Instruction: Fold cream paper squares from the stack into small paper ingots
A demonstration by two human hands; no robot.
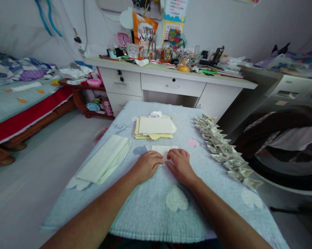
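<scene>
A small cream sheet of paper [164, 149] lies on the cloth in front of me, partly covered by my fingers. At its left side my left hand [149, 165] is closed, fingers together, gripping the paper's near edge. My right hand [180, 164] curls over the right side, thumb and fingers closed on the same paper. Just beyond them sits a stack of cream and yellow paper [156, 125]. To the left rests a folded bundle of pale paper [104, 159]. Several folded paper pieces with pointed ends [220, 148] stand in rows along the right.
A pale blue cloth [142, 211] with heart shapes covers the table. Behind it is a white desk [171, 84] crowded with jars, bags and small items. A bed [28, 93] stands at the left, a washing machine [285, 93] at the right.
</scene>
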